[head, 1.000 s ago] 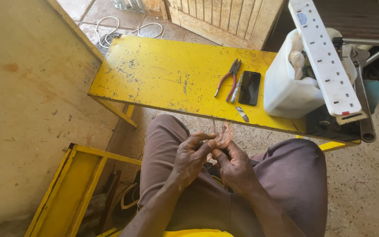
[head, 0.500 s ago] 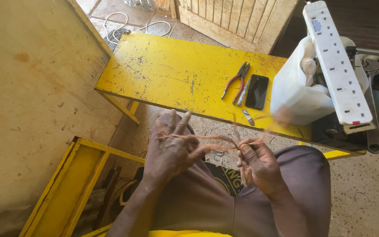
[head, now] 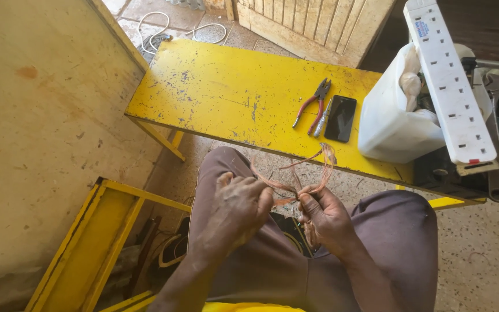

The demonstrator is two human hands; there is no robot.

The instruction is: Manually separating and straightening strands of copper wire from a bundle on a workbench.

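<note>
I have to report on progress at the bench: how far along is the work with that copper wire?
Done: nothing finished shows. In hand: left hand and right hand both pinch a tangled loop of thin copper wire over the lap. Left: the strands are loose and unbundled; the pliers lie unused on the yellow table.

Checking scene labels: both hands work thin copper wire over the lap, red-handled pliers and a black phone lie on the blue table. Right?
Not quite: the table is yellow, not blue, as the head view shows. The rest holds: left hand and right hand hold the thin copper wire over the lap, with red-handled pliers and black phone on the table.
</note>
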